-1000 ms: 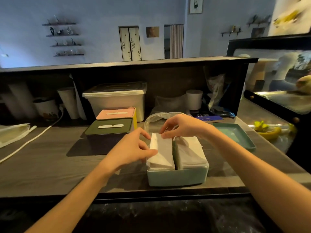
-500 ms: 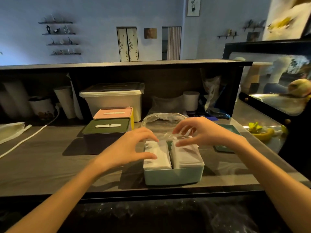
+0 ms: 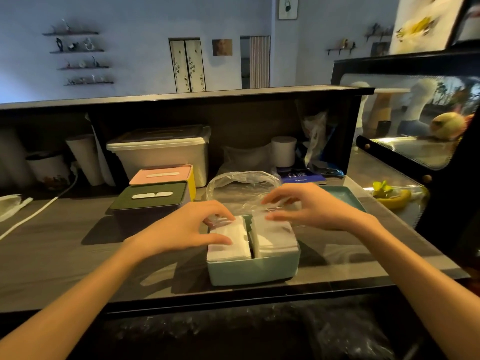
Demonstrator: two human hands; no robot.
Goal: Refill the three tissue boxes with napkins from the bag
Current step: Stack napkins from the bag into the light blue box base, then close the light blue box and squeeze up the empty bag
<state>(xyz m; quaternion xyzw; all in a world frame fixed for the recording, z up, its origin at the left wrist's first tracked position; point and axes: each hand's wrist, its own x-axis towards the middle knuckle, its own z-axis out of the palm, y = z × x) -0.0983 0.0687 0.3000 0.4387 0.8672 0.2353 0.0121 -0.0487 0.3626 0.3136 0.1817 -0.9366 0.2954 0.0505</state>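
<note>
An open mint tissue box (image 3: 252, 272) stands near the counter's front edge. It holds two white napkin stacks side by side, the left stack (image 3: 230, 244) and the right stack (image 3: 275, 239). My left hand (image 3: 187, 229) curls over the left stack, fingertips at its far end and thumb on its top. My right hand (image 3: 311, 207) hovers just above the right stack with fingers spread and loosely bent. A clear plastic bag (image 3: 241, 187) lies right behind the box. To the left stand a closed green-lidded box (image 3: 150, 198) and a pink-lidded box (image 3: 162, 175).
A mint lid (image 3: 342, 197) lies behind my right hand. At the back stand a white storage bin (image 3: 161, 152) and a paper roll (image 3: 284, 150). A white cable (image 3: 39, 211) crosses the counter at left. A banana (image 3: 394, 201) and a glass display case (image 3: 415, 152) are at right.
My left hand has let the folded napkin settle into the left stack and now sits lower over it. My right hand lifted off the stacks and moved right, fingers spreading.
</note>
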